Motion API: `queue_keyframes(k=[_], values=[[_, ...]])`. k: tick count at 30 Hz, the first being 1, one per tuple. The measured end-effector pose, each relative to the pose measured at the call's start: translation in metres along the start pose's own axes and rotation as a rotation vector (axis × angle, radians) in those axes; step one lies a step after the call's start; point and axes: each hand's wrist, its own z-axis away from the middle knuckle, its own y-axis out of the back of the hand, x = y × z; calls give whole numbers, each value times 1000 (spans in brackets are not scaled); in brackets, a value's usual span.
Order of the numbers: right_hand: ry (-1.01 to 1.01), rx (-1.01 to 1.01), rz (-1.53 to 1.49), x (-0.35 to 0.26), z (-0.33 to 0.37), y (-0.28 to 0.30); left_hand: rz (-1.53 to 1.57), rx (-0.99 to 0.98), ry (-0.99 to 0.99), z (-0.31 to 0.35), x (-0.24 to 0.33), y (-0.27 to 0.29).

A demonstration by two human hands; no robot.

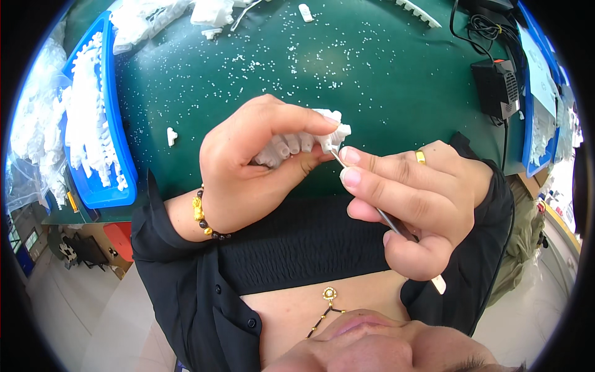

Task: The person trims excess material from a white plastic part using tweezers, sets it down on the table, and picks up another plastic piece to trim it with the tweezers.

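My left hand [238, 155] is closed round a white, knobbly moulded strip [291, 144], with thumb and forefinger pinching its right end. Several rounded stubs show inside the curl of the fingers; part of the strip is hidden by the hand. In my right hand [421, 198] is a thin metal hand tool [388, 218], gripped like a pen. Its fine tip touches, or nearly touches, the right end of the strip, and a flat, pale end sticks out below the palm. Both hands are above the near part of the green table [396, 118].
Small white specks are scattered over the table. At left stands a blue tray [124, 189] heaped with white parts, beside clear plastic bags [28, 149]. One small white piece [172, 136] lies nearby. At right are a black power adapter [496, 90] with cables and another blue tray [530, 139].
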Motion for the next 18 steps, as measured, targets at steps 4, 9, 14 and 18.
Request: queue_keyframes(k=[4, 9, 14, 18], values=[[6, -68, 72, -3, -1, 1, 41, 112, 42, -1, 1, -5], [125, 30, 159, 0, 2, -7, 59, 98, 41, -1, 3, -5], [10, -24, -43, 5, -2, 8, 179, 76, 167, -1, 1, -3], [-451, -76, -420, 12, -6, 31, 426, 31, 475, -4, 10, 4]])
